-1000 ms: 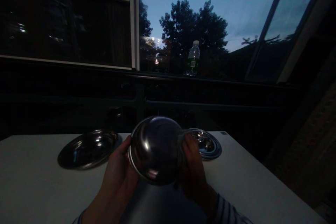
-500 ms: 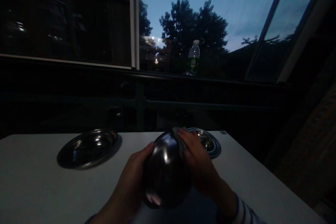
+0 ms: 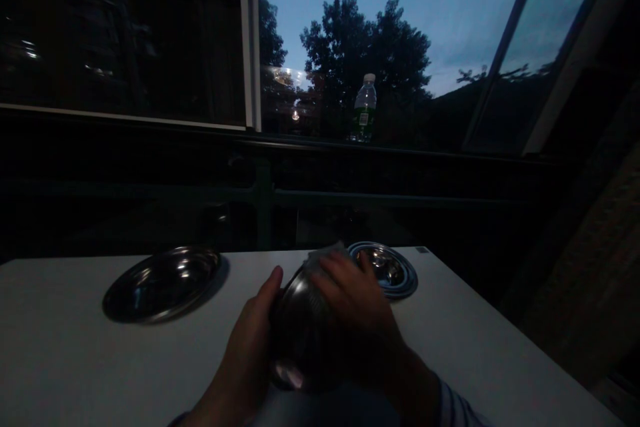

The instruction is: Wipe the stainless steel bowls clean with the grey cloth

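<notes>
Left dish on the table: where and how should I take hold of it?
Probably the right part of its rim, from the right: thumb inside, fingers beneath. The dish sits open side up, and the shadow there suggests the rim stands off the table. It's also nearest the left hand, now busy with the bowl.

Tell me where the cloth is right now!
In the head view, the cloth is below the middle of the picture, under the right hand, against the upper part of the metal bowl beside the left hand.
</notes>
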A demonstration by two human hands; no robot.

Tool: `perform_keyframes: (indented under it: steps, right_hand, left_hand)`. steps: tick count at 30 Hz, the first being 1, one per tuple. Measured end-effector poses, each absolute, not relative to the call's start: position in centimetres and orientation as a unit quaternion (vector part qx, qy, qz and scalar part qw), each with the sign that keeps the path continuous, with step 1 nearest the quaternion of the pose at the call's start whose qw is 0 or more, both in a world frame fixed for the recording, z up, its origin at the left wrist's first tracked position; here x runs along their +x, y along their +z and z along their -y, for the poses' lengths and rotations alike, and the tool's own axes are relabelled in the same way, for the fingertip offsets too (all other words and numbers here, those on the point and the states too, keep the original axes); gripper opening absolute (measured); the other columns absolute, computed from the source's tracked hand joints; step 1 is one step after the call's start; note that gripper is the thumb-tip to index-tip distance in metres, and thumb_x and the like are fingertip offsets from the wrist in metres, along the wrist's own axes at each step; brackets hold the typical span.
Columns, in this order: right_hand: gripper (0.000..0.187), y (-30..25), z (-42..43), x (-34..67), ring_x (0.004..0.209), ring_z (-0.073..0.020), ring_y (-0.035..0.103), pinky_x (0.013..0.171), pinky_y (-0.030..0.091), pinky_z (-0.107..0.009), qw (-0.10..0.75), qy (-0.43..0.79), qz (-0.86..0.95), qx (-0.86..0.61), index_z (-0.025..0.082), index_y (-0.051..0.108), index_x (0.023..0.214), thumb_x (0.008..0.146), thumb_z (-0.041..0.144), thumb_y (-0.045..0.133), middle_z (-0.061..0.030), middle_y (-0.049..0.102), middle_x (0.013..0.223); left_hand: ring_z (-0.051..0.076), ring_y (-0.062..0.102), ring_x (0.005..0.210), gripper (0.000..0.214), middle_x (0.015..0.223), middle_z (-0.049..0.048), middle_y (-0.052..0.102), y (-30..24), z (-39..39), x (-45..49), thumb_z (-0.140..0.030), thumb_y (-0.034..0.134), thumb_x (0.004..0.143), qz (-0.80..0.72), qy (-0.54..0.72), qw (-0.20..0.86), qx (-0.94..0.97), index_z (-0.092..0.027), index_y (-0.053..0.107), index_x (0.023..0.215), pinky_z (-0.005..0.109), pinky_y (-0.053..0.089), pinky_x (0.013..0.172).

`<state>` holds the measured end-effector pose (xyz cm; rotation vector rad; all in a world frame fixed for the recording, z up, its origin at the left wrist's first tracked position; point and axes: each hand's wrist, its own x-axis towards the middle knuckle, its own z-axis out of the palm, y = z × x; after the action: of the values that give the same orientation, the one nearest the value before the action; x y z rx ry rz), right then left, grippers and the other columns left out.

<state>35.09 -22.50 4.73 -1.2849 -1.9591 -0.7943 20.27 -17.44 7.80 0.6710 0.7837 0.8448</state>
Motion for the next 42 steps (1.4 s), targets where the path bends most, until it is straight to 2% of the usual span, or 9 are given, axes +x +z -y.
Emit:
perform_keyframes:
  steps: [8,12,15,18,22,25,28,35,42]
  right_hand:
    - [0.047,1.0,20.3,37.4,0.129,-0.0213,0.031,0.102,0.034,-0.046,0.524,-0.111,0.616,-0.577,0.022,0.018,0.14,0.094,0.028,0.018,-0.0077,0.033,0.141]
    - [0.052,-1.0,20.4,34.9,0.134,-0.0271,0.016,0.1,0.034,-0.053,0.513,-0.168,0.621,-0.568,0.02,0.002,0.143,0.094,0.032,0.016,-0.009,0.012,0.149]
    - [0.058,-1.7,20.7,34.0,0.134,-0.0331,0.011,0.097,0.033,-0.059,0.463,-0.253,0.652,-0.544,0.016,0.001,0.143,0.091,0.028,0.024,-0.0125,0.003,0.149]
    - [0.059,-1.6,20.9,33.8,0.133,-0.0353,0.016,0.099,0.028,-0.06,0.397,-0.36,0.699,-0.474,0.01,0.017,0.14,0.085,0.023,0.035,-0.0149,0.008,0.148]
    - [0.043,-0.6,21.4,33.2,0.132,-0.0262,0.023,0.11,0.012,-0.046,0.308,-0.447,0.743,-0.392,0.013,0.05,0.122,0.084,0.029,0.041,-0.0084,0.038,0.139]
    - [0.036,0.7,22.0,32.4,0.133,-0.0196,0.021,0.112,0.002,-0.04,0.261,-0.448,0.76,-0.392,0.016,0.057,0.115,0.085,0.029,0.04,-0.0027,0.052,0.127]
    - [0.037,1.9,22.6,31.7,0.134,-0.0174,0.019,0.113,-0.001,-0.038,0.235,-0.432,0.771,-0.404,0.014,0.055,0.117,0.086,0.027,0.038,-0.0014,0.053,0.127]
    - [0.043,3.6,22.6,32.5,0.132,-0.0228,0.025,0.11,0.011,-0.048,0.286,-0.363,0.762,-0.452,0.014,0.047,0.124,0.086,0.032,0.039,-0.0084,0.047,0.132]
    - [0.052,3.9,21.4,36.9,0.132,-0.0235,0.024,0.104,0.023,-0.055,0.373,-0.239,0.683,-0.581,0.015,0.018,0.141,0.089,0.017,0.024,-0.0125,0.031,0.142]
  left_hand:
    - [0.015,0.063,0.05,0.019,0.055,0.0008,0.066,9.6,15.6,19.4,-0.018,0.047,0.083,-0.33,0.511,0.748,0.266,-0.015,0.064,0.077,0.026,0.052,0.053]
    - [0.015,0.065,0.057,0.023,0.057,0.0011,0.067,9.7,14.9,19.3,-0.011,0.042,0.084,-0.292,0.531,0.76,0.234,-0.016,0.062,0.074,0.024,0.052,0.057]
    - [0.016,0.066,0.064,0.023,0.06,0.001,0.068,9.4,14.9,19.5,-0.01,0.041,0.084,-0.269,0.532,0.775,0.208,-0.017,0.061,0.074,0.023,0.052,0.059]
    - [0.014,0.065,0.061,0.022,0.061,0.0004,0.068,9.1,15.0,19.9,-0.011,0.041,0.084,-0.263,0.524,0.79,0.18,-0.017,0.059,0.074,0.022,0.052,0.058]
    - [0.011,0.06,0.045,0.023,0.053,0.0004,0.065,8.9,15.6,20.5,-0.016,0.041,0.086,-0.311,0.498,0.79,0.178,-0.016,0.058,0.071,0.02,0.048,0.046]
    - [0.01,0.05,0.032,0.026,0.043,-0.0001,0.059,8.8,16.4,20.7,-0.024,0.043,0.086,-0.344,0.457,0.793,0.209,-0.014,0.06,0.07,0.018,0.037,0.031]
    - [0.009,0.044,0.027,0.026,0.037,-0.0013,0.052,8.5,17.1,20.9,-0.031,0.048,0.083,-0.357,0.422,0.799,0.234,-0.014,0.061,0.068,0.017,0.031,0.026]
    - [0.012,0.06,0.047,0.019,0.055,0.0014,0.065,6.7,17.3,21.0,-0.031,0.058,0.077,-0.342,0.435,0.784,0.281,-0.013,0.065,0.073,0.02,0.046,0.045]
    - [0.015,0.065,0.058,0.019,0.061,0.0022,0.068,8.0,17.2,20.8,-0.027,0.053,0.08,-0.362,0.457,0.77,0.259,-0.014,0.066,0.075,0.026,0.052,0.06]
